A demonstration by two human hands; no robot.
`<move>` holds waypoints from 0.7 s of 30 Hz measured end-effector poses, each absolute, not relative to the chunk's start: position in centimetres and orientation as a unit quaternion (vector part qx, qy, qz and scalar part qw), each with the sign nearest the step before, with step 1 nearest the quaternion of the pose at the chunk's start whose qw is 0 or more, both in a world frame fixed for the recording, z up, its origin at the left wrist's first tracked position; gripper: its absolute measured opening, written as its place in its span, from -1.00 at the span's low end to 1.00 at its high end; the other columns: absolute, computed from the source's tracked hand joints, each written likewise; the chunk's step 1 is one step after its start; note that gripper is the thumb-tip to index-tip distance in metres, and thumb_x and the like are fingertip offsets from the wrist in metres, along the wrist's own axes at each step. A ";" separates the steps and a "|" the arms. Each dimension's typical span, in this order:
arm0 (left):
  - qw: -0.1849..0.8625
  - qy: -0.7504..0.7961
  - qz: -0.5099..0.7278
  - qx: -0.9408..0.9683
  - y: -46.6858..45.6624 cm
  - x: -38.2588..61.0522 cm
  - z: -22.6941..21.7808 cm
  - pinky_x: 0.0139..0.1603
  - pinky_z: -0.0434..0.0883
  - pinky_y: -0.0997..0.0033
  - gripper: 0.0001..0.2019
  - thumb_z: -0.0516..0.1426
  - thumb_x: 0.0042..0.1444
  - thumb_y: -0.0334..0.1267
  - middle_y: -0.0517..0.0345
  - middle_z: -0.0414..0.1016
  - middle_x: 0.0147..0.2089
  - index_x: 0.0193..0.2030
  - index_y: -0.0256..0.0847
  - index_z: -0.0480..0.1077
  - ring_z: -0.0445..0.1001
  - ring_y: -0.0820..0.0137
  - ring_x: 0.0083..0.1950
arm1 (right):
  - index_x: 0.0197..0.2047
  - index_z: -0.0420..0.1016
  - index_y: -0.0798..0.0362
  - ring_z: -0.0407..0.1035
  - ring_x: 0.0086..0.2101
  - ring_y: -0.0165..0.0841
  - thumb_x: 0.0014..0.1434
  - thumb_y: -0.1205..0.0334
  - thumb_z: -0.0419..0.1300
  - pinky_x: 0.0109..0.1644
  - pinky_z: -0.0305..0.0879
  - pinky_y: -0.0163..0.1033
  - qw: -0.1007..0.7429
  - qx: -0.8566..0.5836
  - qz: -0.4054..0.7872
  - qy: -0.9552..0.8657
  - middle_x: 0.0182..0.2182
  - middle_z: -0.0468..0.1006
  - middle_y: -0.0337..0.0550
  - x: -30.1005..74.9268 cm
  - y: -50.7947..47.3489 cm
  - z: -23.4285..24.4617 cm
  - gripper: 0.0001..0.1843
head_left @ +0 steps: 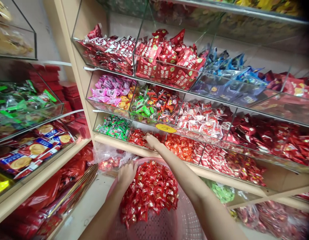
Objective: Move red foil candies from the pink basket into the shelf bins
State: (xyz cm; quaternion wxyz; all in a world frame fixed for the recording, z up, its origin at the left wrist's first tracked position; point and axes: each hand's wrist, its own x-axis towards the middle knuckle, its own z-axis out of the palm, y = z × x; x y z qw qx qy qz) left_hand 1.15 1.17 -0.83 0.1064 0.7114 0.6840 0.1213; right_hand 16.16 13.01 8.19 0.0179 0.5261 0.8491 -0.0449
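My left hand (128,172) is closed over the far left rim of a pink plastic basket (186,200), beside a clear plastic bag. Inside the basket lies a heap of shiny red wrapped candies (150,186), and part of its perforated bottom shows. My right hand (152,140) reaches over the basket into a low shelf compartment, its curled fingers down among red wrapped candies (137,136). What those fingers hold, if anything, is hidden. Green wrapped candies (114,127) fill the compartment to the left, orange-red ones (179,146) the one to the right.
Clear dividers and front panels edge the shelves above, which hold bagged sweets (169,63). A yellow price tag (166,128) hangs just above my right forearm. Packaged biscuits (35,150) stand on the left shelf. A clear bag with red candies (109,163) lies beside the basket.
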 end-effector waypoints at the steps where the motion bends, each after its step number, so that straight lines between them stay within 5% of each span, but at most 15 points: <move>1: 0.106 0.683 0.123 0.712 1.2 1.1 -0.8 -0.23 0.32 0.34 -0.47 -0.30 0.21 0.01 -0.05 0.52 -0.21 -0.15 -0.25 0.36 0.50 0.26 -0.22 | -0.03 0.40 0.03 0.28 -0.10 -0.32 0.05 0.38 0.14 -0.04 0.13 -0.29 0.025 0.528 -0.047 0.848 -0.06 0.34 -0.06 15.9 13.4 7.9 -0.63; 5: 0.111 0.682 0.119 0.713 1.2 1.1 -0.9 -0.20 0.32 0.35 -0.48 -0.29 0.21 0.01 -0.07 0.51 -0.19 -0.13 -0.26 0.36 0.49 0.28 -0.20 | -0.16 0.47 0.08 0.30 -0.11 -0.31 0.02 0.34 0.19 -0.09 0.16 -0.32 0.026 0.523 -0.047 0.851 -0.09 0.39 -0.06 15.6 14.3 7.4 -0.74; 11: 0.108 0.685 0.121 0.710 1.2 1.1 -1.2 -0.21 0.32 0.30 -0.46 -0.31 0.20 0.03 -0.07 0.52 -0.22 -0.13 -0.24 0.36 0.49 0.24 -0.21 | -0.06 0.39 0.09 0.35 -0.17 -0.32 0.10 0.19 0.15 -0.12 0.18 -0.32 -0.044 0.541 -0.055 0.838 -0.14 0.48 -0.07 18.0 14.6 8.4 -0.68; 21: 0.108 0.685 0.119 0.711 1.1 1.2 -0.8 -0.20 0.32 0.31 -0.47 -0.31 0.21 0.03 -0.04 0.52 -0.20 -0.14 -0.23 0.35 0.49 0.26 -0.20 | -0.05 0.41 0.07 0.30 -0.10 -0.27 0.06 0.39 0.12 -0.09 0.20 -0.29 0.057 0.478 0.008 0.877 -0.07 0.42 -0.05 19.1 13.2 7.7 -0.66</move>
